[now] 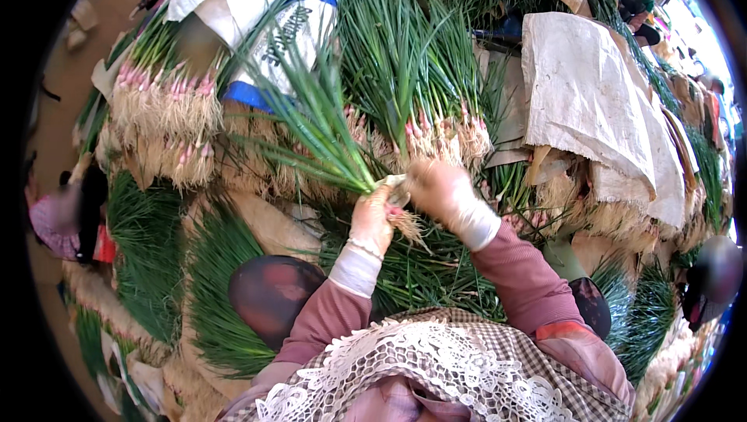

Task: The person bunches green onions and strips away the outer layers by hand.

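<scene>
A: Left hand (369,219), quick: state?
B: Closed, gripping an onion bunch (336,145) around its lower stems.
A: Lie of the bunch?
B: Long axis slants: green leaves fan up-left, away from the person; pinkish bulbs and roots (408,226) poke out lower right of the left fist.
A: Right hand (443,192)?
B: Fingers curled, blurred. Can't tell if they pinch anything. It's just right of the stems, above the roots; left is nearer, being wrapped on.
A: Between them?
B: A pale strip (395,181) by the left fingertips; too blurred to name.
A: Around, in the way?
B: Upright bunches (447,122) right behind the right hand, roots down. Held leaves overlap a white-and-blue sack (303,36). Loose greens (432,274) lie below the hands, between the left knee (274,297) and right knee (591,305).
A: Farther out?
B: More rooted bunches (167,103) upper left; beige cloth (587,95) drapes over bunches at right.
</scene>
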`<act>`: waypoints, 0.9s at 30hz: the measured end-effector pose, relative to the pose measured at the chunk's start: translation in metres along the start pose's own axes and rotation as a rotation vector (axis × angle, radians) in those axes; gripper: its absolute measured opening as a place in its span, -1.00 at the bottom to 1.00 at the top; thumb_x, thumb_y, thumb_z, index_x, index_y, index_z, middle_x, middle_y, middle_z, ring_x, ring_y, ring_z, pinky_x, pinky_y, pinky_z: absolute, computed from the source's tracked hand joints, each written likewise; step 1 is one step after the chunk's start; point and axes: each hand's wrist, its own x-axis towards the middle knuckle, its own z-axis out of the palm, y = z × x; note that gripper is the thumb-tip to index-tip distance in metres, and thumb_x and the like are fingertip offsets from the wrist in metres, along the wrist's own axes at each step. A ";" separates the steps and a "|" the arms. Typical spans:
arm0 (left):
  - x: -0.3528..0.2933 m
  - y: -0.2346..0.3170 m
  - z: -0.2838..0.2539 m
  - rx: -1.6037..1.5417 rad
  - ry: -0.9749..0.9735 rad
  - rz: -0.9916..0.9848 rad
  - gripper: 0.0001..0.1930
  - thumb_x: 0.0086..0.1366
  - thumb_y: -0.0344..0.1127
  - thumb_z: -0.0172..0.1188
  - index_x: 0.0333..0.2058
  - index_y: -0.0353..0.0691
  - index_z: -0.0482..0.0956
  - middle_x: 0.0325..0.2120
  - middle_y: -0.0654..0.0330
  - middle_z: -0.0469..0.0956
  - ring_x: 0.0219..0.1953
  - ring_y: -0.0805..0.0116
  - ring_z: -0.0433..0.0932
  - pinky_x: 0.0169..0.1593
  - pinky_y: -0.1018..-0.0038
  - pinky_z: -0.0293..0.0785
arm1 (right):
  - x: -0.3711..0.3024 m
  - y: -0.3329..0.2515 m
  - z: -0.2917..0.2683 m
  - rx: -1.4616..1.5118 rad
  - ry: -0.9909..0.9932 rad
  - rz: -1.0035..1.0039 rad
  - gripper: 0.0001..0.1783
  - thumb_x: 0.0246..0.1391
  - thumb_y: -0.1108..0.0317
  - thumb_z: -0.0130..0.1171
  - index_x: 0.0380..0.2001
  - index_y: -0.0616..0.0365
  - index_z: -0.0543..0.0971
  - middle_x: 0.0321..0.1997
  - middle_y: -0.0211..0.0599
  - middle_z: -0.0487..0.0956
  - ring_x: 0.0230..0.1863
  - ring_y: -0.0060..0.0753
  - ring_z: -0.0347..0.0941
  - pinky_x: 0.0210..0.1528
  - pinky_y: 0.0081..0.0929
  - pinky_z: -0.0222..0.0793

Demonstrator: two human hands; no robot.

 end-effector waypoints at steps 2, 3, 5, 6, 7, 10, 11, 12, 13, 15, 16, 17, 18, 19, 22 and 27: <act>0.002 -0.013 -0.011 0.136 0.018 0.078 -0.79 0.14 -0.30 -0.02 -0.38 -0.34 0.46 -0.50 0.16 0.49 -0.54 0.44 0.45 -0.54 0.62 0.35 | -0.018 -0.002 0.006 0.153 -0.038 -0.106 -0.77 -0.14 0.16 0.00 -0.52 0.10 0.45 -0.61 -0.12 0.44 -0.50 -0.15 0.40 -0.40 -0.33 0.31; -0.011 -0.006 0.019 -0.021 0.074 -0.017 -0.80 0.14 -0.29 -0.02 -0.36 -0.32 0.44 -0.55 0.18 0.46 -0.64 0.50 0.35 -0.63 0.65 0.25 | -0.020 0.016 0.013 0.489 0.086 0.015 -0.71 -0.10 0.13 0.00 -0.52 0.16 0.45 -0.63 -0.19 0.46 -0.51 -0.24 0.41 -0.42 -0.37 0.30; -0.014 -0.004 0.017 -0.139 -0.031 -0.103 -0.79 0.15 -0.27 -0.02 -0.36 -0.32 0.41 -0.57 0.18 0.44 -0.67 0.51 0.31 -0.62 0.65 0.24 | -0.003 0.047 0.032 1.044 0.122 0.239 -0.60 0.05 0.07 -0.18 -0.41 0.23 0.42 -0.77 -0.60 0.24 -0.74 -0.68 0.13 -0.66 -0.73 0.09; -0.016 -0.003 0.017 -0.194 -0.087 -0.146 -0.79 0.15 -0.27 -0.03 -0.36 -0.31 0.40 -0.57 0.19 0.43 -0.68 0.51 0.28 -0.62 0.65 0.24 | 0.003 0.052 0.024 1.161 -0.067 0.280 -0.57 0.07 0.03 -0.23 -0.37 0.22 0.41 -0.80 -0.63 0.17 -0.78 -0.72 0.05 -0.70 -0.76 0.00; -0.020 -0.003 0.019 -0.249 -0.174 -0.149 -0.81 0.16 -0.23 -0.05 -0.41 -0.25 0.39 -0.59 0.21 0.39 -0.67 0.49 0.25 -0.64 0.63 0.15 | 0.010 0.045 0.031 1.569 -0.286 0.364 -0.54 0.07 -0.01 -0.28 -0.38 0.19 0.40 -0.82 -0.66 0.09 -0.80 -0.74 -0.04 -0.74 -0.76 -0.08; -0.032 0.002 0.021 -0.372 -0.329 -0.074 -0.78 0.16 -0.20 -0.06 -0.41 -0.24 0.39 -0.60 0.22 0.38 -0.68 0.47 0.24 -0.63 0.61 0.14 | 0.025 -0.002 0.034 2.062 -0.313 0.326 -0.62 0.05 0.05 -0.19 -0.52 0.15 0.38 -0.84 -0.66 0.08 -0.81 -0.71 -0.05 -0.75 -0.74 -0.07; -0.035 0.008 0.027 -0.322 -0.256 -0.053 -0.77 0.16 -0.17 -0.06 -0.44 -0.23 0.39 -0.63 0.26 0.35 -0.69 0.48 0.22 -0.63 0.62 0.13 | 0.029 -0.009 0.034 2.041 -0.246 0.343 -0.66 0.07 0.11 -0.19 -0.55 0.15 0.37 -0.85 -0.65 0.08 -0.80 -0.71 -0.04 -0.72 -0.72 -0.04; -0.037 0.012 0.031 -0.353 -0.294 -0.034 -0.76 0.17 -0.14 -0.08 -0.49 -0.20 0.36 -0.70 0.31 0.27 -0.71 0.50 0.19 -0.64 0.61 0.13 | 0.027 -0.013 0.037 2.069 -0.181 0.341 -0.70 0.07 0.18 -0.19 -0.56 0.15 0.38 -0.84 -0.62 0.14 -0.78 -0.69 0.04 -0.69 -0.71 0.07; -0.034 0.009 0.026 -0.369 -0.322 -0.014 -0.75 0.17 -0.13 -0.09 -0.53 -0.17 0.34 -0.73 0.32 0.23 -0.72 0.50 0.17 -0.65 0.61 0.12 | 0.029 -0.007 0.053 1.520 0.081 -0.030 -0.72 0.06 0.20 -0.18 -0.56 0.15 0.38 -0.82 -0.58 0.20 -0.76 -0.66 0.11 -0.67 -0.70 0.12; -0.034 0.010 0.024 -0.389 -0.343 0.014 -0.74 0.18 -0.12 -0.10 -0.57 -0.13 0.31 -0.76 0.34 0.18 -0.73 0.51 0.16 -0.66 0.60 0.11 | 0.014 -0.008 0.055 0.619 -0.013 0.133 -0.72 -0.01 0.16 -0.13 -0.45 0.14 0.43 -0.59 -0.40 0.35 -0.50 -0.46 0.26 -0.45 -0.56 0.21; -0.037 0.012 0.027 -0.396 -0.335 0.016 -0.74 0.18 -0.11 -0.10 -0.59 -0.11 0.30 -0.76 0.34 0.18 -0.73 0.51 0.16 -0.66 0.60 0.12 | 0.006 -0.009 0.051 0.193 -0.273 0.189 -0.70 -0.05 0.14 -0.11 -0.40 0.13 0.46 -0.47 -0.31 0.43 -0.37 -0.36 0.34 -0.34 -0.49 0.25; -0.039 0.013 0.027 -0.400 -0.324 0.019 -0.74 0.18 -0.11 -0.10 -0.60 -0.10 0.28 -0.77 0.35 0.17 -0.73 0.51 0.15 -0.66 0.60 0.12 | 0.000 -0.011 0.043 -0.044 -0.641 0.163 -0.66 -0.09 0.13 -0.09 -0.35 0.12 0.49 -0.36 -0.22 0.50 -0.25 -0.26 0.42 -0.23 -0.42 0.29; -0.038 0.013 0.031 -0.403 -0.327 -0.010 -0.74 0.16 -0.09 -0.07 -0.61 -0.07 0.28 -0.77 0.34 0.19 -0.74 0.51 0.15 -0.66 0.59 0.13 | -0.002 0.003 0.053 -0.105 -0.707 0.145 -0.66 -0.10 0.10 -0.09 -0.35 0.08 0.49 -0.33 -0.20 0.50 -0.23 -0.25 0.41 -0.19 -0.41 0.28; -0.036 0.012 0.034 -0.362 -0.219 -0.006 -0.74 0.15 -0.09 -0.05 -0.61 -0.07 0.28 -0.77 0.35 0.21 -0.74 0.50 0.17 -0.65 0.59 0.15 | -0.003 0.030 0.076 -0.164 -0.772 0.127 -0.65 -0.11 0.07 -0.09 -0.35 0.05 0.50 -0.31 -0.19 0.49 -0.22 -0.24 0.40 -0.15 -0.41 0.26; -0.018 0.006 0.002 -0.245 0.046 -0.030 -0.77 0.11 -0.11 0.02 -0.53 -0.13 0.35 -0.78 0.37 0.23 -0.70 0.49 0.24 -0.60 0.58 0.19 | 0.015 0.004 0.042 -0.116 -0.317 0.097 -0.66 -0.05 0.08 -0.16 -0.40 0.06 0.48 -0.38 -0.19 0.49 -0.33 -0.22 0.42 -0.25 -0.35 0.31; -0.020 0.002 0.009 -0.166 -0.275 -0.190 -0.73 0.09 -0.29 0.04 -0.31 -0.40 0.38 -0.87 0.33 0.20 -0.66 0.36 0.33 -0.50 0.47 0.32 | 0.074 0.015 0.008 -0.440 0.307 0.014 -0.80 -0.14 0.19 0.06 -0.54 0.09 0.41 -0.67 -0.28 0.38 -0.56 -0.37 0.35 -0.47 -0.43 0.28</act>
